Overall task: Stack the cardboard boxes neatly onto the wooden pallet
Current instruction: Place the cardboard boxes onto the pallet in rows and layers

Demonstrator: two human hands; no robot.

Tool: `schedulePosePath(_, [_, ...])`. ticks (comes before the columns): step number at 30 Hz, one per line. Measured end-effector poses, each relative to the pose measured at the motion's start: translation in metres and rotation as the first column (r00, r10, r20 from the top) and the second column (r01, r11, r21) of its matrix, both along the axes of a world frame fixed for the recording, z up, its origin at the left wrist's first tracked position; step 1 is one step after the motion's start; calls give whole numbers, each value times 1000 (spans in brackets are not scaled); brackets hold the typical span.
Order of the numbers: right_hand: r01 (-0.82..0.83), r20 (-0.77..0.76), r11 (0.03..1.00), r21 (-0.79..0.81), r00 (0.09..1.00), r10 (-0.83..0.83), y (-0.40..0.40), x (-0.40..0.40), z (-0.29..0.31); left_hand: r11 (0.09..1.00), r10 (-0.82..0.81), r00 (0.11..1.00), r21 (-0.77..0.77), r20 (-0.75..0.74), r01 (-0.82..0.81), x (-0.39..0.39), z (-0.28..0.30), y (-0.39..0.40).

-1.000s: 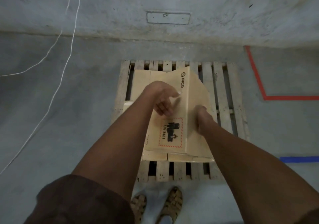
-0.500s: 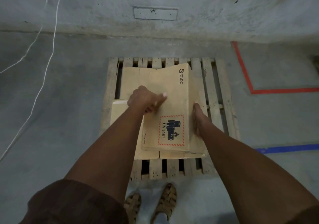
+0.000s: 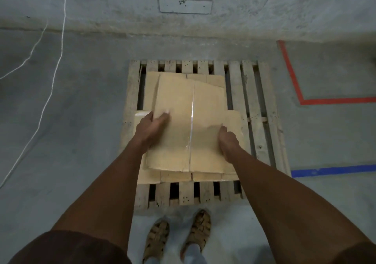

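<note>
A wooden pallet (image 3: 250,101) lies on the concrete floor in front of me. A layer of flat cardboard boxes (image 3: 175,177) lies on it. On top of them is another cardboard box (image 3: 177,105), flat, with a clear taped seam running down its middle. My left hand (image 3: 151,128) holds its left edge, fingers on the top face and thumb at the side. My right hand (image 3: 227,139) grips its right edge with curled fingers. The top box sits slightly askew over the lower ones.
The grey wall with a small plate (image 3: 185,5) rises just behind the pallet. White cables (image 3: 50,80) trail across the floor on the left. Red tape (image 3: 295,80) and blue tape (image 3: 333,170) mark the floor on the right. My sandalled feet (image 3: 177,237) stand at the pallet's near edge.
The top box has turned from its labelled side facing up to lying flat with the taped seam up. Both hands have shifted to its left and right edges.
</note>
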State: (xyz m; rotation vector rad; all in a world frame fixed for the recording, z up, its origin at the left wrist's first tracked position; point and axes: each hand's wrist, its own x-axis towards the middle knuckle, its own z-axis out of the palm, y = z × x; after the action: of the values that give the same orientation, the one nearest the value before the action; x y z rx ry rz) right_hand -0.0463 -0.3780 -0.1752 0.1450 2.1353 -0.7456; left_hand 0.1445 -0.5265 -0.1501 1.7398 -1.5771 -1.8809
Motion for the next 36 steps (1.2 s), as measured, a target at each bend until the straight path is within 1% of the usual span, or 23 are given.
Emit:
schedulePosePath(1, [-19, -1, 1000, -15, 1000, 19, -5, 2, 1, 999, -10, 999, -47, 40, 12, 6, -2, 0])
schedulePosePath(3, [-53, -3, 998, -30, 999, 53, -14, 7, -1, 990, 18, 992, -141, 122, -1, 19, -10, -2])
schedulePosePath(5, [-65, -43, 997, -44, 997, 63, -20, 13, 3, 977, 38, 979, -214, 201, 6, 30, -16, -3])
schedulePosePath(8, [2, -176, 999, -43, 984, -10, -28, 20, 6, 959, 59, 945, -283, 321, 36, 44, -21, -4])
schedulePosePath(10, [16, -291, 999, -50, 956, -30, -35, 27, 14, 956, 140, 917, -293, 374, -26, 55, -26, -3])
schedulePosePath(12, [-8, -394, 989, -145, 918, -51, -45, 38, 24, 945, 216, 860, -320, 462, -65, 69, -25, -2])
schedulePosePath(14, [-99, -438, 963, -251, 899, -22, -60, 53, 34, 935, 231, 821, -353, 522, -38, 83, -21, -4])
schedulePosePath(15, [-140, -429, 954, -264, 903, 14, -68, 62, 36, 930, 227, 818, -367, 528, -21, 91, -19, -6])
schedulePosePath(16, [-164, -397, 940, -298, 917, 34, -77, 71, 38, 926, 224, 829, -378, 513, -16, 98, -18, -10])
schedulePosePath(18, [-159, -334, 914, -374, 942, 27, -93, 88, 43, 915, 224, 868, -402, 443, -31, 112, -19, -19])
schedulePosePath(22, [-246, -385, 898, -366, 918, 95, -105, 97, 49, 908, 217, 938, -409, 272, -91, 122, -17, -38])
schedulePosePath(25, [-217, -417, 936, -276, 905, 87, -109, 92, 48, 931, 220, 959, -332, 180, -152, 118, -13, -44])
schedulePosePath(26, [-210, -406, 946, -247, 909, 96, -109, 91, 45, 939, 210, 965, -308, 159, -154, 115, -12, -45])
schedulePosePath(28, [-190, -335, 958, -216, 936, 110, -107, 91, 39, 951, 209, 971, -254, 114, -175, 109, -15, -47])
schedulePosePath(30, [-165, -310, 975, -147, 944, 113, -103, 92, 32, 963, 231, 968, -162, 99, -214, 107, -18, -49])
schedulePosePath(32, [-97, -344, 994, -44, 936, 76, -99, 92, 25, 970, 242, 963, -62, 122, -236, 108, -21, -48])
schedulePosePath(33, [-43, -362, 999, 5, 931, 42, -95, 91, 25, 971, 240, 962, -38, 131, -237, 107, -23, -48])
schedulePosePath(35, [68, -402, 994, 86, 915, -27, -87, 85, 24, 974, 226, 965, -35, 131, -223, 104, -28, -47])
schedulePosePath(36, [108, -406, 989, 102, 912, -57, -84, 81, 26, 975, 223, 966, -39, 128, -219, 101, -30, -46])
